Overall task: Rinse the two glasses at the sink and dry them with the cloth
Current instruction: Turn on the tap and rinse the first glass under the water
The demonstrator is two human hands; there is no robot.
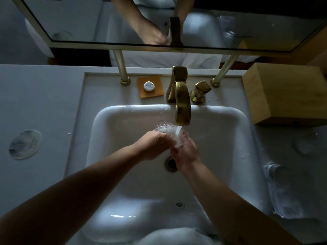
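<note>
A clear ribbed glass (163, 127) lies tilted over the white sink (123, 119), its mouth pointing left and away from me. My left hand (153, 145) grips it around the body. My right hand (185, 152) cups its other end, where water (178, 132) from the gold faucet (183, 110) pours over my fingers. A folded white cloth (284, 191) lies on the counter to the right of the sink. Beyond the cloth, a faint round outline (305, 145) could be the second glass, but it is too dim to tell.
A gold tap handle (200, 91) stands right of the faucet. An orange soap dish (150, 86) holds a wrapped soap. A wooden box (286, 92) sits at the back right, a round marbled disc (25, 145) on the left counter. The drain (171, 163) lies below my hands.
</note>
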